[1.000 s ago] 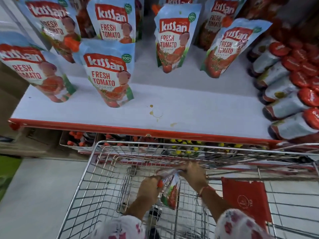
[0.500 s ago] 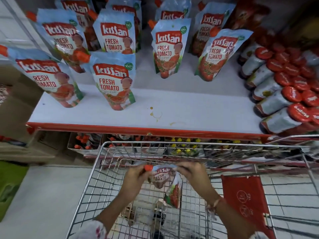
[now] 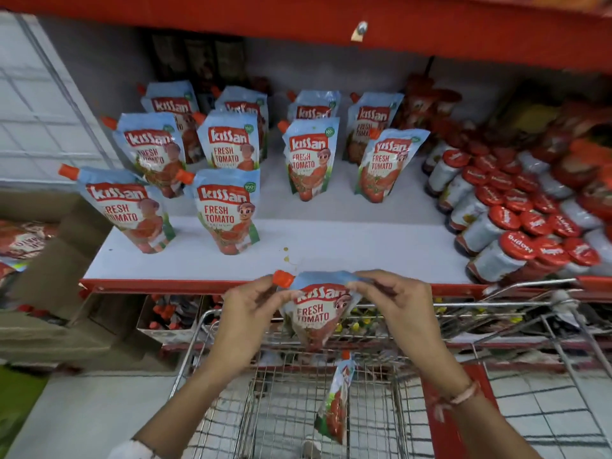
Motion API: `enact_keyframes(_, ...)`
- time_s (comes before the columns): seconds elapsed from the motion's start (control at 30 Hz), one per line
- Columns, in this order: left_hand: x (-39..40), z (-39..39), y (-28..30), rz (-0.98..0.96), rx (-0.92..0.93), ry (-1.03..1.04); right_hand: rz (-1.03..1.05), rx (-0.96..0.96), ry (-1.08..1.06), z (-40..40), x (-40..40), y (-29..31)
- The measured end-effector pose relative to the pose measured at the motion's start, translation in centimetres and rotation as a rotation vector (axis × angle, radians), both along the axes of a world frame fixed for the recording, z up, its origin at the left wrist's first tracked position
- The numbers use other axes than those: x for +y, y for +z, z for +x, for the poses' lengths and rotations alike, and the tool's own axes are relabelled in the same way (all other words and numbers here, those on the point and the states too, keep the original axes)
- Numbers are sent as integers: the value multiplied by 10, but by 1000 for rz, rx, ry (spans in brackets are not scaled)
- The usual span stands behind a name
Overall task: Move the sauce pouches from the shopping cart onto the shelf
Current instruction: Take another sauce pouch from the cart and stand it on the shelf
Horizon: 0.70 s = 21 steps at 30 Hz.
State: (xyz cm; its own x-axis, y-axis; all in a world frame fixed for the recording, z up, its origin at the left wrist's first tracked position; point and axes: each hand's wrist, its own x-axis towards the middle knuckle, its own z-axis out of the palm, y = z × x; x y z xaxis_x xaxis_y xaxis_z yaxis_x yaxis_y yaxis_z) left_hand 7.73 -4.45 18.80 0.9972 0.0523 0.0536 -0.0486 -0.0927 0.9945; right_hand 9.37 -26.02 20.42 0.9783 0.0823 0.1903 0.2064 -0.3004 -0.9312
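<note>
Both hands hold one blue sauce pouch [image 3: 314,313] with a red label and an orange cap, upright, just in front of the shelf's red front edge and above the cart. My left hand [image 3: 246,321] grips its top left corner by the cap. My right hand [image 3: 394,309] pinches its top right corner. A second pouch [image 3: 336,399] stands on edge inside the wire shopping cart [image 3: 198,356] below. Several identical pouches [image 3: 228,210] stand in rows on the white shelf [image 3: 347,250].
Jars with red lids [image 3: 503,223] are stacked at the shelf's right end. A red upper shelf [image 3: 298,24] overhangs. Cardboard boxes [image 3: 56,266] sit at the left. A small sauce stain [image 3: 286,255] marks the shelf's bare front middle.
Both hands have lifted the pouch up out of the cart to the level of the shelf's front edge. The view has tilted upward, showing more of the shelf.
</note>
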Motion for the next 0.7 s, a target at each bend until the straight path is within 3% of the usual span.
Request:
enact_keyframes(0.13, -10, 22, 29, -60, -97, 7, 32, -76, -58, 19, -4, 28)
enact_keyframes(0.37, -19, 82, 53, -1, -235, 8, 59, -212, -101, 68, -5, 55)
enact_keyframes(0.7, -26, 148, 28, -59, -194, 125, 209, -114, -107, 146, 10, 21)
